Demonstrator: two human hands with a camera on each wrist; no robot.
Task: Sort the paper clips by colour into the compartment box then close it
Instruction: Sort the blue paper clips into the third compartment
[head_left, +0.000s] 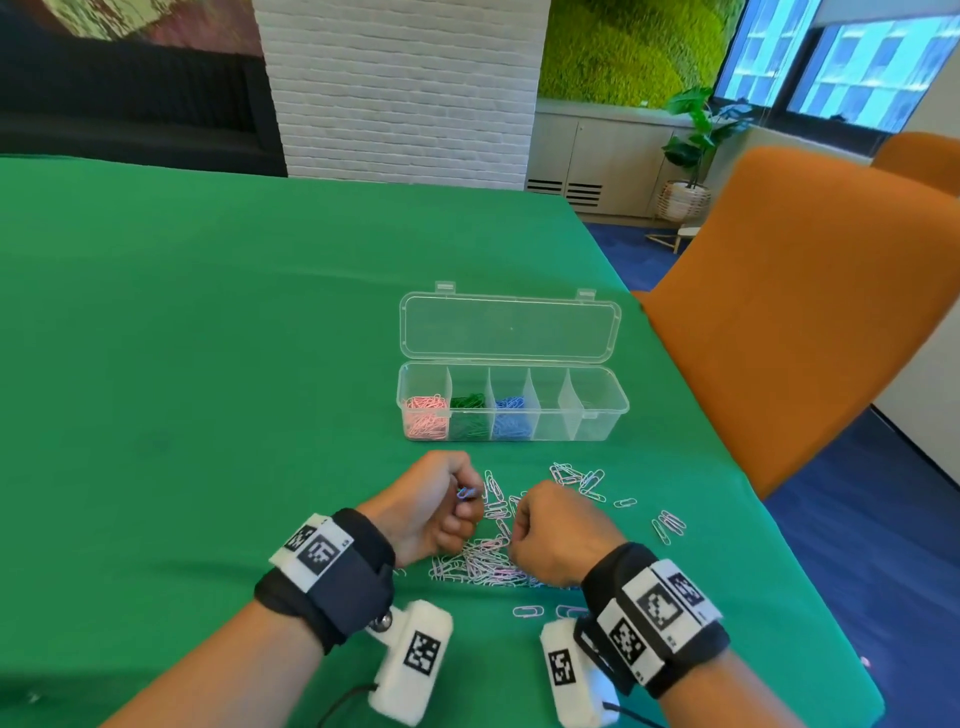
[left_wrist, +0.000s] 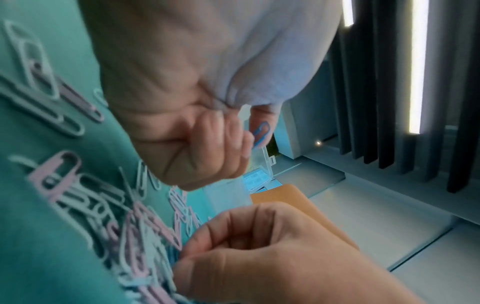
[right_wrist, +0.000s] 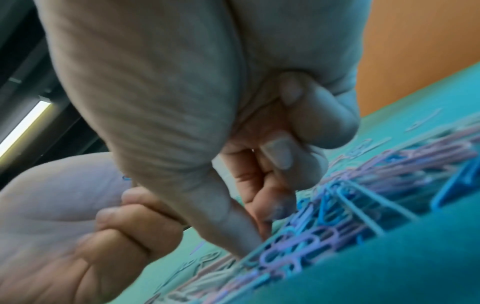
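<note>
Head view: the compartment box (head_left: 512, 402) stands on the green table cover (head_left: 208, 338) with its clear lid (head_left: 510, 327) folded back; counting from the left, its first three compartments hold pink, green and blue clips, and the two right ones show none. Nearer the person lies the heap of loose paper clips (head_left: 488, 558), with strays to its right. The left hand (head_left: 431, 506) is curled and pinches a blue clip (head_left: 466, 492) at its fingertips, above the heap's left edge. The right hand (head_left: 558, 535) is curled over the heap. Left wrist view: the left hand (left_wrist: 197, 115) grips the blue clip (left_wrist: 261, 133) between thumb and forefinger; the right hand (left_wrist: 259, 251) sits below, fingers bent at the heap (left_wrist: 103, 205). Right wrist view: the right hand (right_wrist: 207, 115) touches the heap (right_wrist: 324, 222) with thumb and forefinger tips; whether a clip is already pinched cannot be told. An orange chair (head_left: 779, 312) stands at the table's right.
</note>
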